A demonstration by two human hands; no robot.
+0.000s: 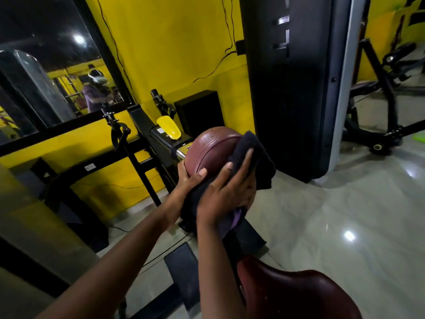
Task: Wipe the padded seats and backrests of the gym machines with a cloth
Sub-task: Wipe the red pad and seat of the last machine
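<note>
A round brown padded roller (210,148) sticks out from the black machine frame at the middle of the head view, its surface wet with droplets. My left hand (188,178) grips the pad's lower left edge, thumb on its front face. A dark cloth (257,157) is draped over the pad's right side and hangs below it. My right hand (226,189) presses this cloth against the pad with its fingers spread. The machine's dark red padded seat (296,293) lies at the bottom right, close to me.
A yellow lever (169,127) and a black frame (142,162) stand behind the pad against the yellow wall. A tall black weight-stack cover (292,88) rises at the right. Another black machine (379,107) stands far right on the glossy tiled floor (333,215). A mirror (46,77) hangs at the left.
</note>
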